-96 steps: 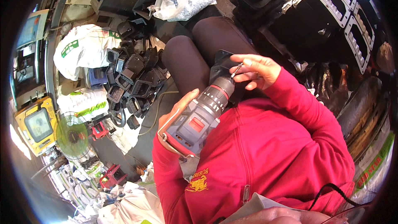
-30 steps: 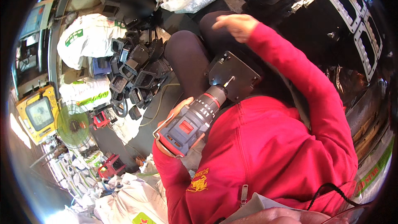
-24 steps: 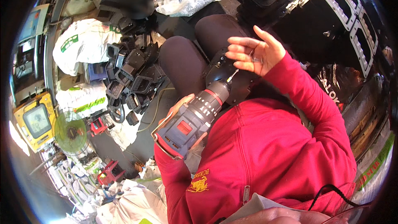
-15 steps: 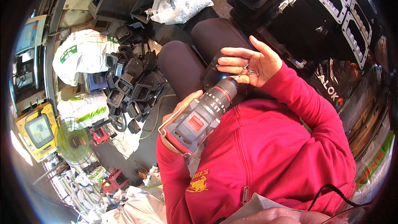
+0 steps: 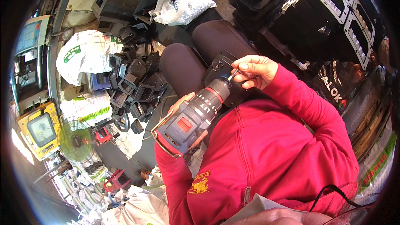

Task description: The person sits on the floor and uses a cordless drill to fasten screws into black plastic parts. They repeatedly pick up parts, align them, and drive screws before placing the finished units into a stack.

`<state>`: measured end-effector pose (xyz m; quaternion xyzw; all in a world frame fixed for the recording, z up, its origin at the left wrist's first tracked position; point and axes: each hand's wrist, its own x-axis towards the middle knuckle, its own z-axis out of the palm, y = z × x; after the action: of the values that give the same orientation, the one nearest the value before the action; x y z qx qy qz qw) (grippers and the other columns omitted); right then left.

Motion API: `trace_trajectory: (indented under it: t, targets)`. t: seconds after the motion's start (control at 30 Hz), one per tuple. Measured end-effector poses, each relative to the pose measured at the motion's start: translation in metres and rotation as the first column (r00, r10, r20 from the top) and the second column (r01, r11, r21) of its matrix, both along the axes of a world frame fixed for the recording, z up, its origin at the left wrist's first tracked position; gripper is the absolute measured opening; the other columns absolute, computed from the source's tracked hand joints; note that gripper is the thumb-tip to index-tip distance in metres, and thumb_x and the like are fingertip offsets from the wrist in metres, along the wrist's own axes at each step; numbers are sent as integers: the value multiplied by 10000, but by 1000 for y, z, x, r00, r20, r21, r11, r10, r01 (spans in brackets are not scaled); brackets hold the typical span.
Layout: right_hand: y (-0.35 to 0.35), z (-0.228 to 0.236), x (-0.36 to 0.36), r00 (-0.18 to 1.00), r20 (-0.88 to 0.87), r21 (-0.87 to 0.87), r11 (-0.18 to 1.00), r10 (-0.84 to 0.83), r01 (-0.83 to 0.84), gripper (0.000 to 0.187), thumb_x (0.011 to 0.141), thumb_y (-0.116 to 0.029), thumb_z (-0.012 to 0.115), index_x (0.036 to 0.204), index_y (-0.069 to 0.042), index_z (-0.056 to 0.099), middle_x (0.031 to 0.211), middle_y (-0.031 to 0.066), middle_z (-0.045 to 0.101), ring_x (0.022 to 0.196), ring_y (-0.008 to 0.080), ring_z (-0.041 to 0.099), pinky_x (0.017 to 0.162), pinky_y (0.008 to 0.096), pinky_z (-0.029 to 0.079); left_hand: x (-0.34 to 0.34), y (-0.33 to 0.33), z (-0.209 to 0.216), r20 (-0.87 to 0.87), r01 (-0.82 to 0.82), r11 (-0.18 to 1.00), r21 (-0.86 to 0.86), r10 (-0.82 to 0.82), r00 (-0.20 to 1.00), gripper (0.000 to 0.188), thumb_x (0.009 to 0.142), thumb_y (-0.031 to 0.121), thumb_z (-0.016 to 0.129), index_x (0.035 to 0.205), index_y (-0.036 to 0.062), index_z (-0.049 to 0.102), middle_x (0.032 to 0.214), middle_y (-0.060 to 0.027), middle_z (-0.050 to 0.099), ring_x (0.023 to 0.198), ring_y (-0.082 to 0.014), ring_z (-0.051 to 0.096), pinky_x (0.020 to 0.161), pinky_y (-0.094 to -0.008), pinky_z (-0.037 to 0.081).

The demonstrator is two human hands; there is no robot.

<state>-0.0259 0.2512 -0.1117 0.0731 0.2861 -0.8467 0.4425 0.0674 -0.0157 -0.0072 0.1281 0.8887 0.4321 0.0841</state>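
Note:
A grey and black cordless drill point(image 5: 189, 121) with a red ring is gripped in my left hand point(image 5: 177, 105), its chuck pointing up and to the right. My right hand point(image 5: 256, 70) is closed, thumb and fingers pinching a small screw point(image 5: 234, 74) right at the tip of the drill's bit. Whether more screws lie in the curled fingers is hidden. Just beyond the chuck, a black plate-like part point(image 5: 220, 63) with small holes rests on my lap, partly covered by the drill and right hand.
A clear plastic bag of small metal pieces point(image 5: 183, 6) lies past my knees. Several black frames point(image 5: 133, 93) are heaped at the left, near a white sack point(image 5: 85, 56), a fan point(image 5: 76, 141) and a yellow scale point(image 5: 40, 130). Black panels point(image 5: 300, 29) stack at the upper right.
My right hand has gone from an open palm with several screws on it to a pinch on one screw at the bit. The drill has shifted slightly left, uncovering more of the black part.

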Motion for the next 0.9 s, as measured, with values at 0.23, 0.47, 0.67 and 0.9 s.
trace_trajectory:
  t: [0.23,0.47,0.67,0.9]
  targets:
    - [-5,-10,5,992,51,58,992,-115,112,257,876,-86,630,1123,-19,610,976,97,661,777,119,654,557,199,538,1,-3,-3,-36,43,998,-37,-44,998,859,578,227,834,1318,39,439,1210,-112,554,1084,-219,573,910,-315,473]
    - [1,-18,0,998,-64,67,998,-18,22,267,863,-68,643,1122,-11,611,941,110,661,744,105,636,534,180,507,6,-5,-12,81,-6,978,206,-11,997,879,553,233,843,1314,45,446,1244,-99,530,1103,-219,555,926,-314,462]
    - [7,-24,-8,979,-153,68,990,136,-126,266,858,-84,660,1111,-16,613,927,77,654,729,94,624,550,193,509,7,-2,-6,82,10,988,156,-23,996,726,647,121,764,1308,64,470,1215,-90,554,1030,-201,589,866,-325,506]
    - [6,-14,-8,985,-76,149,979,155,-143,253,847,-90,675,1082,-13,616,917,77,654,712,97,631,572,211,539,7,10,4,169,-36,988,153,10,986,593,738,-5,679,1297,81,501,1175,-81,589,930,-178,636,792,-324,555]
